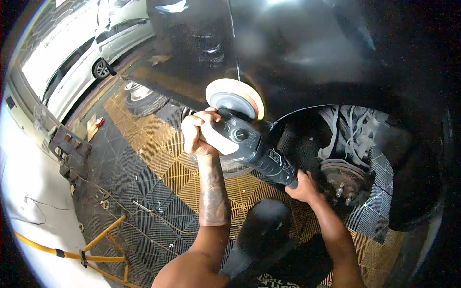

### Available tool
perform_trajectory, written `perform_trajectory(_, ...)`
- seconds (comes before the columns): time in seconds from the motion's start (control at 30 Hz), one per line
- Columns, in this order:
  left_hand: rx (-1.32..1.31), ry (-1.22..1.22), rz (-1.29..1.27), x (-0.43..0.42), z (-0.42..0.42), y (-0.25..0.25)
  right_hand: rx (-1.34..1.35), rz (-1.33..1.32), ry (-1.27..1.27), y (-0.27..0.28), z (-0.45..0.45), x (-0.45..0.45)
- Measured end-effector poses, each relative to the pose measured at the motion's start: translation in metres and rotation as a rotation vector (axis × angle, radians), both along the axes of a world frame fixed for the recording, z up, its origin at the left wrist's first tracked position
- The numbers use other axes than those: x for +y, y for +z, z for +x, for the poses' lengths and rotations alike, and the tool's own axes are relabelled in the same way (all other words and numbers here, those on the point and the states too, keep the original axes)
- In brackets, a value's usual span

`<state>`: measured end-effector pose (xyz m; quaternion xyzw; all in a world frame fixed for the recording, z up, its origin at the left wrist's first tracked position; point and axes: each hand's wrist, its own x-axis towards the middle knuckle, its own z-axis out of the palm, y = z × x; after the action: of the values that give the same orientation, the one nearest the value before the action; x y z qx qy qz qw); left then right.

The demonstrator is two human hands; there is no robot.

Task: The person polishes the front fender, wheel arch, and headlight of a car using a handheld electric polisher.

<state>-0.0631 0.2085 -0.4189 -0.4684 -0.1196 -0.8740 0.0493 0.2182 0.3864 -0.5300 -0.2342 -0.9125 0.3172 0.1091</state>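
A black electric polisher (245, 144) with a pale round foam pad (235, 91) is between my two hands. The pad's edge lies against or very near the dark car body panel (307, 53), close to a vertical panel seam; contact is hard to tell. My left hand (199, 129) is wrapped around the front of the polisher, by its head and side handle. Farther back, my right hand (303, 187) grips the rear end of its body. Below the panel, the wheel arch shows a bare brake disc (343, 175) with studs.
A loose tyre with a rim (144, 98) lies on the tiled grating floor (168, 163). Another tyre (233, 168) is partly hidden under the polisher. At lower left stands a yellow metal frame (103, 257); cords trail nearby. White cars (79, 69) are parked outside.
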Motion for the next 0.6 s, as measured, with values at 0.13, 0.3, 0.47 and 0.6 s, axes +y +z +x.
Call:
perform_trajectory(0.13,-0.006,-0.025,-0.078,-0.002,0.028,0.066,0.104,-0.044,-0.042,0.013,0.023,-0.025)
perform_trajectory(0.3,-0.086,-0.237,-0.112,-0.002,0.027,0.123,0.026,-0.209,-0.054,0.099,0.044,-0.054)
perform_trajectory(0.47,0.167,-0.149,-0.027,0.003,0.005,0.171,0.151,-0.285,0.087,0.147,0.037,-0.059)
perform_trajectory(0.6,0.237,-0.203,-0.076,0.012,0.003,0.206,0.244,-0.264,0.074,0.150,0.038,-0.058)
